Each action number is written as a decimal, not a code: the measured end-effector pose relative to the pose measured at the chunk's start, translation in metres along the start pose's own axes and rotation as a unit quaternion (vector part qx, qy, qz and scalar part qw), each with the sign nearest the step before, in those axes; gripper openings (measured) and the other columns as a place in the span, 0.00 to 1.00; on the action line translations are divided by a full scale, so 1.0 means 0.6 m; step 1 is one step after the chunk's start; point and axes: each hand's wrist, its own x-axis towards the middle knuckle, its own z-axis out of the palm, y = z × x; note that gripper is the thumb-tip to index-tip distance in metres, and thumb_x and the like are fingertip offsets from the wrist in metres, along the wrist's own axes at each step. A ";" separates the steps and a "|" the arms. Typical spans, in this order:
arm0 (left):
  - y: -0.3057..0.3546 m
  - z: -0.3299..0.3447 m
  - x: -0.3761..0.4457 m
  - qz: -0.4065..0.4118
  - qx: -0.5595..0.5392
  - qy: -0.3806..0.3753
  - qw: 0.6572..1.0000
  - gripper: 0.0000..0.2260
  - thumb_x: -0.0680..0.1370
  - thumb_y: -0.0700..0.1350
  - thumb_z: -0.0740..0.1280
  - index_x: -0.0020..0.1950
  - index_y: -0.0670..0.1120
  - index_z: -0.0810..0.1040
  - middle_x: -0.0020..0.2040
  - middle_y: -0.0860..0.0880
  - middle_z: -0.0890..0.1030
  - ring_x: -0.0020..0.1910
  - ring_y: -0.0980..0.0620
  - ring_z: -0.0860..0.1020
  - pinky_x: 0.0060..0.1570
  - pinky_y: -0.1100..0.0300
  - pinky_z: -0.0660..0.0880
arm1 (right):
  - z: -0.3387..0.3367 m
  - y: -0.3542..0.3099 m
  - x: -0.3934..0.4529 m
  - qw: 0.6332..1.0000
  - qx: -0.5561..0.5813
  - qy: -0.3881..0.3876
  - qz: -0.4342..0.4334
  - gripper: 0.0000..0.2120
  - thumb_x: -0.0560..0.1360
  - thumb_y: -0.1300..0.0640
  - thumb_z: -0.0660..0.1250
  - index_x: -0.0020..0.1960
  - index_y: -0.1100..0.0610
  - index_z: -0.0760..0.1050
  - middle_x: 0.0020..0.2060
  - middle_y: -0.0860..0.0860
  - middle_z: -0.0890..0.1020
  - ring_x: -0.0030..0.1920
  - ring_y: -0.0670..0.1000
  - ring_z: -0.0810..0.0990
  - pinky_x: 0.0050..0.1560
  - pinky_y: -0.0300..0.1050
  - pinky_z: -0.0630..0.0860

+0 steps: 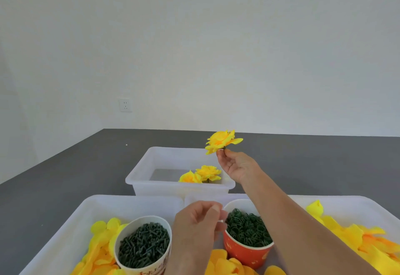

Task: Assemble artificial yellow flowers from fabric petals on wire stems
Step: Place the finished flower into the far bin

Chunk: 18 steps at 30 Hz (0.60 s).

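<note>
My right hand [236, 167] pinches the short stem of an assembled yellow flower [223, 141] and holds it above the right rim of the far white bin [141, 169]. Two finished yellow flowers [201, 175] lie inside that bin. My left hand [198, 222] hovers between two paper cups with its fingers curled and thumb against the fingertips; whether it holds anything small is unclear. A white cup [142, 245] holds dark green stem pegs. A red cup [249, 237] holds dark green ring pieces. Loose yellow fabric petals [100, 244] lie in the near trays.
Two large white trays sit at the front: the left tray [71, 227] and the right tray [355, 204], which holds more yellow and orange petals [355, 240]. The dark grey table [65, 166] runs back to a white wall with a socket [125, 105].
</note>
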 end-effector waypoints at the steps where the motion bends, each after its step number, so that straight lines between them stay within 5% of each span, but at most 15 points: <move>1: -0.002 0.000 0.000 -0.002 0.006 -0.006 1.000 0.08 0.77 0.39 0.65 0.41 0.43 0.82 0.34 0.50 0.84 0.28 0.58 0.79 0.27 0.68 0.73 | -0.001 0.004 0.014 1.000 -0.007 0.014 -0.001 0.06 0.77 0.70 0.59 0.43 0.68 0.72 0.28 0.60 0.79 0.23 0.52 0.80 0.23 0.40 0.77; 9: -0.017 -0.005 0.005 -0.002 0.034 -0.012 0.999 0.09 0.78 0.39 0.64 0.41 0.44 0.82 0.34 0.50 0.84 0.29 0.56 0.79 0.28 0.68 0.72 | -0.001 0.035 0.099 0.982 -0.180 0.063 0.015 0.09 0.79 0.69 0.58 0.39 0.66 0.70 0.33 0.58 0.75 0.20 0.49 0.78 0.20 0.36 0.74; 13: -0.018 -0.009 0.010 -0.024 0.018 -0.010 0.999 0.10 0.78 0.39 0.64 0.39 0.43 0.82 0.34 0.48 0.84 0.29 0.55 0.79 0.28 0.66 0.73 | 0.004 0.045 0.134 0.947 -0.307 0.093 0.029 0.14 0.80 0.67 0.54 0.36 0.64 0.68 0.32 0.56 0.73 0.30 0.51 0.74 0.22 0.38 0.73; 18: -0.018 -0.013 0.016 -0.026 0.013 -0.006 1.000 0.10 0.78 0.39 0.63 0.39 0.43 0.82 0.35 0.47 0.85 0.29 0.55 0.80 0.32 0.63 0.75 | -0.007 0.075 0.165 0.903 -0.409 0.121 0.055 0.15 0.80 0.66 0.53 0.35 0.65 0.68 0.31 0.59 0.72 0.28 0.55 0.72 0.15 0.37 0.70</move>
